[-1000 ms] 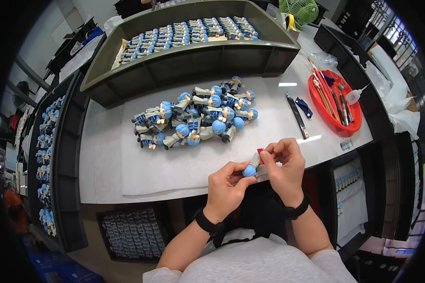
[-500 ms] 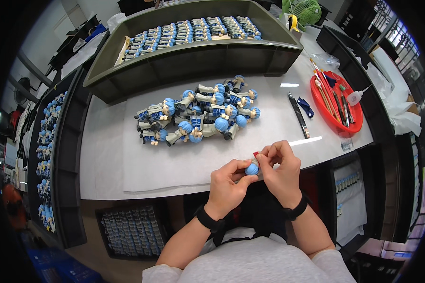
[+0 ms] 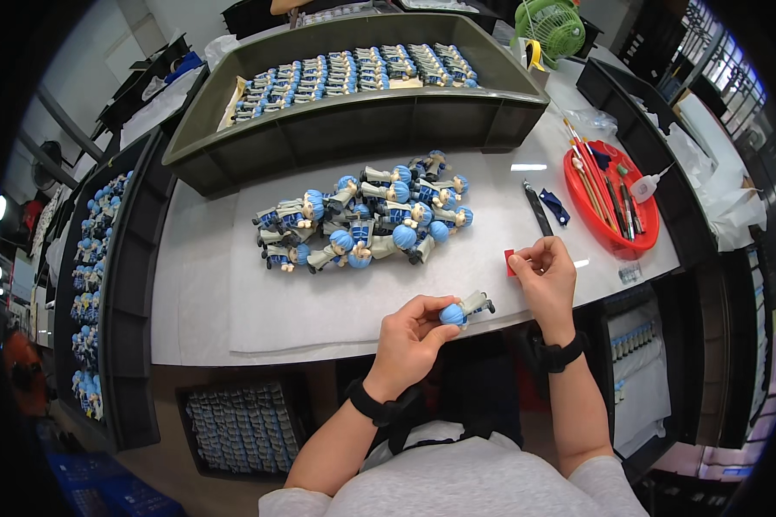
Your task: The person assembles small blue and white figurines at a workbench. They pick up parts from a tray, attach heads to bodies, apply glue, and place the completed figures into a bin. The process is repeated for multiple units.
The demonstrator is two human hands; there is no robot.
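Observation:
Near the table's front edge my left hand [image 3: 414, 338] pinches a small blue-haired figurine [image 3: 475, 304] by the head, its pale coat and dark shoes pointing right. My right hand [image 3: 545, 280] is apart from it, up and to the right, holding a small flat red piece [image 3: 510, 263] between thumb and fingers; what the piece is made of I cannot make out. Beyond my hands lies a loose pile of similar figurines [image 3: 362, 228] in blue and grey on a white sheet [image 3: 319, 323]. Just past my right hand is a black pen-like tool [image 3: 536, 207].
A large grey-green crate [image 3: 336, 129] holding rows of figurines stands at the back. To the right sit a red basket [image 3: 621, 246] of brushes, a dark blue scrap [image 3: 554, 207] and a squeeze bottle [image 3: 645, 187]. Dark crates [image 3: 128, 345] flank the table; a green fan [image 3: 550, 28] is behind.
My right hand has drawn away from the figurine, up and to the right, with the red piece. The left hand keeps the figurine, whose coat and shoes now show.

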